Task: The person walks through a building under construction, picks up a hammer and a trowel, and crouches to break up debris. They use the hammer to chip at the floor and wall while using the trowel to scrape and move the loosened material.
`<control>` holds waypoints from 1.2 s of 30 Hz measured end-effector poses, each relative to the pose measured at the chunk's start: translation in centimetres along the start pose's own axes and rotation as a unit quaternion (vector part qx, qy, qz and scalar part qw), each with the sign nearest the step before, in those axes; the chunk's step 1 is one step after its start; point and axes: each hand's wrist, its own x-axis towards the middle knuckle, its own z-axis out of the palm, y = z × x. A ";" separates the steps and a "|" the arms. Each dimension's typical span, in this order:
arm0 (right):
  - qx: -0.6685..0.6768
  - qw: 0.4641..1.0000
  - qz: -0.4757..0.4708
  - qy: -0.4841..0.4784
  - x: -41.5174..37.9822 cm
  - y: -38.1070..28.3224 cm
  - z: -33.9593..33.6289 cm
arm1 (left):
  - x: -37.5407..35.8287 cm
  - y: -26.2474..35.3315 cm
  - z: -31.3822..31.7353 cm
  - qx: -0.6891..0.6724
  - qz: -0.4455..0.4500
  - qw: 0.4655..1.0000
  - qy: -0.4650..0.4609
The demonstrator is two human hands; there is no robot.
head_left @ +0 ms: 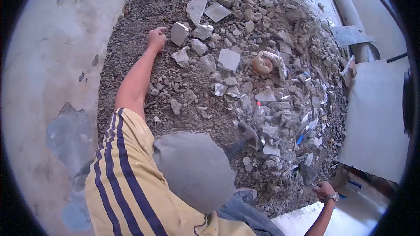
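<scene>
My left hand (156, 39) reaches far out over the gravelly soil, thumb and a finger apart, with nothing seen in it. Just beside it lies a pale broken block (179, 34), apart from the fingers. Near the lower right, my right hand (323, 190) is closed, a watch on its wrist. From this hand a dark, flat, pointed blade like a trowel's (308, 174) sticks out over the rubble; its handle is hidden by the fingers. Flat tile pieces (217, 12) and a white slab chunk (229, 60) lie among the stones.
A rubble heap (280, 118) holds a brown round piece (262, 64), a torn white sack (278, 61) and blue scraps (300, 139). A worn plaster wall (57, 70) runs along the left. A pipe (343, 2) and white panel (376, 118) stand right. A grey cap-like shape (192, 168) blocks the lower middle.
</scene>
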 end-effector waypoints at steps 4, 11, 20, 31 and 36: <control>-0.043 0.999 0.020 0.009 -2.6 -0.3 -1.7 | 1.2 3.0 -0.3 0.005 0.081 0.989 0.120; -0.001 0.956 -0.193 0.220 -7.8 -5.3 -9.3 | -2.0 9.3 0.7 0.273 0.111 0.945 -0.143; -0.081 0.934 -0.223 0.268 -3.6 -10.8 -8.8 | -7.1 6.3 1.1 0.300 0.172 0.933 -0.101; -0.108 0.903 -0.158 0.384 -9.8 -5.3 -10.1 | -4.1 13.2 4.9 0.225 0.206 0.950 -0.066; -0.080 0.924 -0.204 0.315 -6.3 -5.6 -9.7 | -0.6 14.2 6.1 0.351 0.107 0.916 -0.160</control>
